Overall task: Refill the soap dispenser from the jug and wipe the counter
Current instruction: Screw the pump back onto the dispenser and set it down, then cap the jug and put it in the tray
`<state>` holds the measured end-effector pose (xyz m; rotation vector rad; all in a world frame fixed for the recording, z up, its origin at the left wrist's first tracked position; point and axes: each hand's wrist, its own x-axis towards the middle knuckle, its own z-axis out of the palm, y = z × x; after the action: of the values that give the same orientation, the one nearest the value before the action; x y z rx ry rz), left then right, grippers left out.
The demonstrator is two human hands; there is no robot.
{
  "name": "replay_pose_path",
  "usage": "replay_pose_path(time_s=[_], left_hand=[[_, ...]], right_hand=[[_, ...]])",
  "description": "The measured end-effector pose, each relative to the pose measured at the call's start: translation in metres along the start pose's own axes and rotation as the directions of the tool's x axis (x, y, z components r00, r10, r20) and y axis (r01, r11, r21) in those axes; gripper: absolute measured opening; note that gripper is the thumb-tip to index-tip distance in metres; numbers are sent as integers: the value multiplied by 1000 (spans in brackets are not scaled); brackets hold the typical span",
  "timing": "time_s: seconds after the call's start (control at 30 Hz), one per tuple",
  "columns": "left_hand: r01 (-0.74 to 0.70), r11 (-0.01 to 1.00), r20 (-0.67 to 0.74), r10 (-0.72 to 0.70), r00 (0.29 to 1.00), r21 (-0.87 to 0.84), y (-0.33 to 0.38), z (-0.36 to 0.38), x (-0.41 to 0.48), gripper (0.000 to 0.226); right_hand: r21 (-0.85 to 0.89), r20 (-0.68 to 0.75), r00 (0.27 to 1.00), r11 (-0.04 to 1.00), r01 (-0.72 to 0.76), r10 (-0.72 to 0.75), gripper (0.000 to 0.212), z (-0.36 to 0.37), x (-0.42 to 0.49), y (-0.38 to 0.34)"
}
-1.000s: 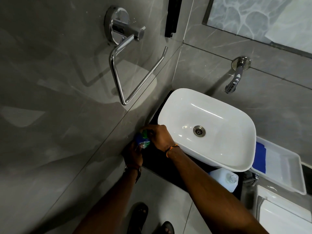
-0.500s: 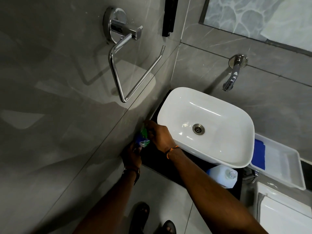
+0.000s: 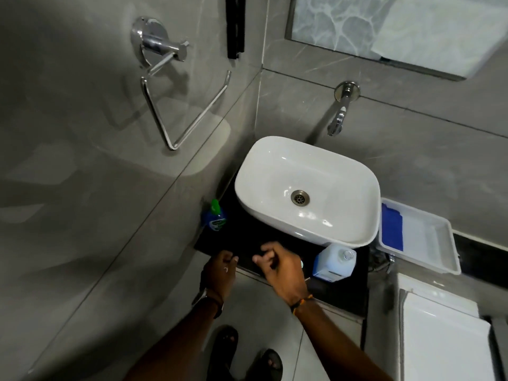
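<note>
here, soap dispenser (image 3: 215, 217) upright by the wall, jug (image 3: 334, 262) beside the basin (image 3: 308, 188), left hand (image 3: 221, 273) loosely curled, right hand (image 3: 283, 268) perhaps pinching something small, hard to tell

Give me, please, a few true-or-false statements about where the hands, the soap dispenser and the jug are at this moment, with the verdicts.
1. The soap dispenser stands on the black counter beside the left wall. True.
2. The right hand grips the dispenser. False: it is curled over the counter's front, apart from the dispenser.
3. The jug sits in front of the white basin. True.
4. The left hand is lifting the jug. False: it is at the counter's front edge, holding nothing.
5. A blue cloth lies in the basin. False: it lies in the white tray.
</note>
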<state>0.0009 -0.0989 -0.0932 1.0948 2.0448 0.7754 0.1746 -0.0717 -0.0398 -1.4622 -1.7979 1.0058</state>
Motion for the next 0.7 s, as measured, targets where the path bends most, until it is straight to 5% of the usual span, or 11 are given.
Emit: replay_pose_path(time_s=[0.13,0.33,0.47,0.57,0.7], left_hand=[[-157,983,107,147,983,93,18,22,-14,18],[-286,936,280,224,934,206,41,52,-17,39],[-361,901,368,260,893,241,54,69,-14,53],[-420,868,420,288,860,265,65,80,-14,60],[-511,801,473,335,815,313,82,99,-16,64]], right_hand=[[-102,39,986,982,-160,165,18,-19,-82,67],[-31,-281,858,890,-456,430,35,-86,-138,136],[69,-397,812,896,-439,428,47,-125,-115,150],[129,-279,866,910,-395,416,90,-143,-88,149],[101,-196,920,940,-326,340,115,-150,-63,142]])
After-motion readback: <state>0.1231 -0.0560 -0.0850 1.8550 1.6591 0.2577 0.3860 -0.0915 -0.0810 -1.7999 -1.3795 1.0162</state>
